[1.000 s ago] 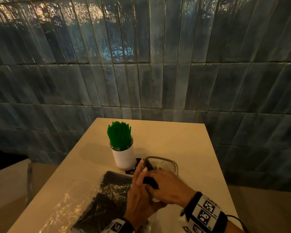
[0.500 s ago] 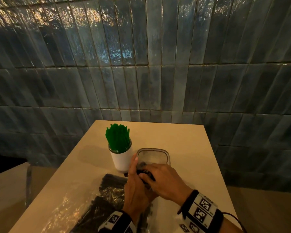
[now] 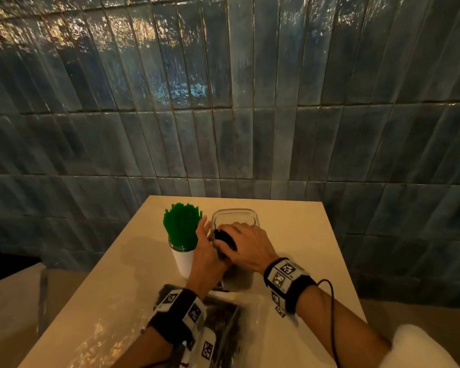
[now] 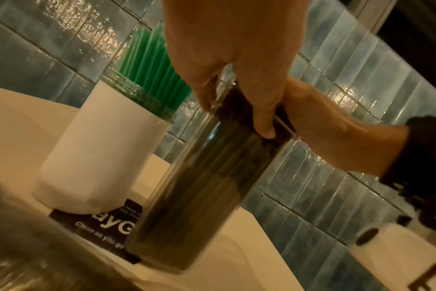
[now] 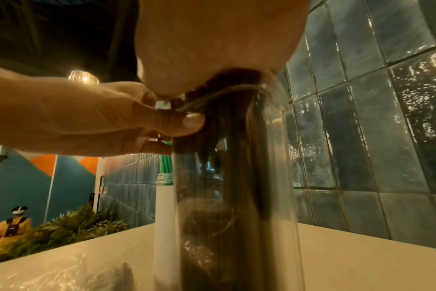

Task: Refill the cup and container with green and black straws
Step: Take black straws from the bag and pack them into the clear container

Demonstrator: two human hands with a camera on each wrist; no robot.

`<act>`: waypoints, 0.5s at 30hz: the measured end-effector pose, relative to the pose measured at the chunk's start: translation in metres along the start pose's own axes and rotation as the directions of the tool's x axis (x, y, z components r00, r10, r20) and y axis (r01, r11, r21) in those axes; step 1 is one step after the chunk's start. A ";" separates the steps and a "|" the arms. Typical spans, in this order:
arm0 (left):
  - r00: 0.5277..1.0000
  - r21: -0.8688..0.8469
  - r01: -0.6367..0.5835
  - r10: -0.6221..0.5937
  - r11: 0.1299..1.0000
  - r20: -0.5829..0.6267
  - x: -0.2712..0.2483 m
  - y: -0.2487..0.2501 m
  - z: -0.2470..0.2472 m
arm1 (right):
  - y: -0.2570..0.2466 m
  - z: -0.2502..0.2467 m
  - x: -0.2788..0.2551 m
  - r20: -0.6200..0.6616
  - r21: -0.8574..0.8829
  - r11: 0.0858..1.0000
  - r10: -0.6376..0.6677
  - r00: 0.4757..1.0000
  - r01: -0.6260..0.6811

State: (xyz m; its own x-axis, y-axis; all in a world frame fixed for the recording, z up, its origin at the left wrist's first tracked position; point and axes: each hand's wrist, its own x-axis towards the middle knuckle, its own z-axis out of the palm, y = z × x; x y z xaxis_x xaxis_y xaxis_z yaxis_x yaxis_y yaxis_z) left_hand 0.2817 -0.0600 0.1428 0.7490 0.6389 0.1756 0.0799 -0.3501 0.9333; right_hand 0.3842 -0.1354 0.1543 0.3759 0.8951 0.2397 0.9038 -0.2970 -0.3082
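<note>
A white cup (image 3: 182, 258) full of green straws (image 3: 182, 227) stands on the table. Right of it is a tall clear container (image 3: 235, 215), tilted in the left wrist view (image 4: 199, 187) and partly filled with black straws (image 4: 227, 149). My left hand (image 3: 205, 251) grips the container's upper left side, thumb on the glass (image 5: 187, 124). At the container's mouth, my right hand (image 3: 246, 245) holds a bundle of black straws (image 3: 225, 239); their lower ends reach down inside the container (image 5: 224, 157).
A clear plastic bag of black straws (image 3: 221, 328) lies on the table's near side under my left wrist. A black printed card (image 4: 100, 222) sits under the cup. Tiled wall behind the cream table (image 3: 290, 235). A person in yellow (image 5: 10, 226) stands far off.
The container's mouth has risen and moved away from me, closer beside the cup. Both hands went with it, the right one still on the black bundle.
</note>
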 end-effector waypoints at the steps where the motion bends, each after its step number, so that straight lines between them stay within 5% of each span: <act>1: 1.000 0.012 -0.011 0.011 1.000 -0.006 -0.001 -0.007 -0.001 | 0.000 0.001 0.001 -0.006 -0.004 1.000 -0.005 1.000 0.005; 6: 0.997 0.256 -0.010 0.029 0.967 -0.071 -0.038 -0.045 0.008 | 0.000 0.008 0.005 -0.112 0.009 0.998 -0.054 0.992 0.055; 9: 0.978 0.490 0.144 -0.200 0.860 0.063 -0.070 -0.063 0.008 | 0.003 0.010 0.007 -0.131 0.000 0.998 -0.063 0.989 0.064; 12: 0.799 0.776 0.245 -0.574 0.581 0.178 -0.093 -0.084 0.001 | 0.008 0.010 0.008 -0.132 0.000 0.998 -0.066 0.989 0.067; 15: 0.675 0.824 0.320 -0.722 0.468 0.148 -0.111 -0.100 0.004 | 0.011 0.010 0.009 -0.100 -0.015 0.998 -0.056 0.993 0.055</act>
State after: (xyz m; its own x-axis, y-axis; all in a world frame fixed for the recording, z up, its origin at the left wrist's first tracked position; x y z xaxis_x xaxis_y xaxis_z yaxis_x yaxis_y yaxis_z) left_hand 0.1930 -0.0992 0.0291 0.5458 0.5828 -0.6021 0.8187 -0.5238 0.2352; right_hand 0.3952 -0.1272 0.1444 0.3430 0.8726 0.3479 0.9261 -0.2521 -0.2806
